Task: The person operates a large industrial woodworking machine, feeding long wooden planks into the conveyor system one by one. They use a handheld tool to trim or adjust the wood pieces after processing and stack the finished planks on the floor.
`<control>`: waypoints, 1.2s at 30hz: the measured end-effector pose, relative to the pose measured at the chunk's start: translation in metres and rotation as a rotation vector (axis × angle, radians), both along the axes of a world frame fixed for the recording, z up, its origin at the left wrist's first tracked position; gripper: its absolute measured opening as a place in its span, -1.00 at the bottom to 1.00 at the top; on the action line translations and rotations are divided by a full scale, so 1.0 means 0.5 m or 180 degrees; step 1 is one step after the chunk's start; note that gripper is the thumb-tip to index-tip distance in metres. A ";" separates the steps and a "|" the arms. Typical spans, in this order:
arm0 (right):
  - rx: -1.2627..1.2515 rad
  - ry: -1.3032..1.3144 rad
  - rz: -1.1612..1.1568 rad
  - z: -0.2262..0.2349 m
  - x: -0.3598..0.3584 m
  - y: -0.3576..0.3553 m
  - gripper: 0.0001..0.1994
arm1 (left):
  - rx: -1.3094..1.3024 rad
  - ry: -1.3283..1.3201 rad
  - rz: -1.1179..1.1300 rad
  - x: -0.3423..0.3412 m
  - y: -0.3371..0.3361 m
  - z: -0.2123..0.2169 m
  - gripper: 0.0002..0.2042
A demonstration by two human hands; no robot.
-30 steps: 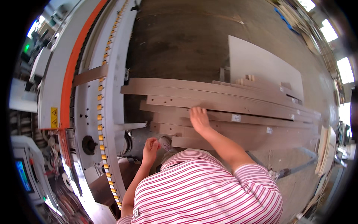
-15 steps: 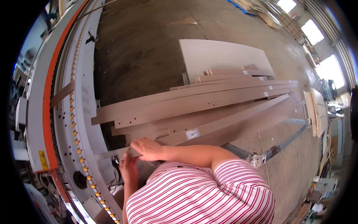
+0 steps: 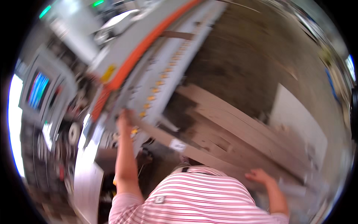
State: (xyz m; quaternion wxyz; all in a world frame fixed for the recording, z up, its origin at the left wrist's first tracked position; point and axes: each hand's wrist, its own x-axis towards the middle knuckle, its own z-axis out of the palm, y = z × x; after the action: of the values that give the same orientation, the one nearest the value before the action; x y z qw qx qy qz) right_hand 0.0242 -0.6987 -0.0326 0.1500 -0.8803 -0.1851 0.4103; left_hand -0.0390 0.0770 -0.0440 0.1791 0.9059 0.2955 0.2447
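Observation:
A long brown board strip (image 3: pixel 201 155) with a white label runs from the machine down to the right, across the front of my body. At its far left end, beside the machine's bed, my left hand (image 3: pixel 126 117) is closed on it; motion blurs the fingers. My right hand (image 3: pixel 260 175) lies at the strip farther right, fingers loosely stretched toward the left and not wrapped round it. Beyond the strip lie several more brown boards (image 3: pixel 238 121) in a stack.
On the left stands a long machine with an orange edge (image 3: pixel 140 46) and a pale bed with yellow rollers (image 3: pixel 164 76). A control screen (image 3: pixel 38 89) is at far left. A white panel (image 3: pixel 298 128) stands behind the boards; a pale board (image 3: pixel 87 190) lies at lower left.
My view has swung left toward the machine. My hands, close together before at the strip's end, are now far apart: the left at its end, the right farther along it.

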 end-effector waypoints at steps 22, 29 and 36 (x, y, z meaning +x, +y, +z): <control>0.0278 -0.1447 0.0618 0.091 0.066 0.423 -0.41 | -0.4491 -0.3328 0.1034 0.115 0.019 -0.002 -0.68; 0.0077 -0.1335 0.0757 0.110 0.094 0.471 -0.35 | -0.4367 -0.3130 0.1362 0.126 0.060 -0.002 -0.64; -0.0053 -0.1153 0.0861 0.082 0.102 0.465 -0.28 | -0.4141 -0.2806 0.1557 0.133 0.070 0.012 -0.61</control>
State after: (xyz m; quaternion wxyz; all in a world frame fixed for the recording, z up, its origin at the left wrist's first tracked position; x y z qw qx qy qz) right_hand 0.0752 -0.4661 0.0086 0.0506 -0.9080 -0.3219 0.2635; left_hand 0.0275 0.1122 -0.0381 0.7095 0.3519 0.4699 0.3899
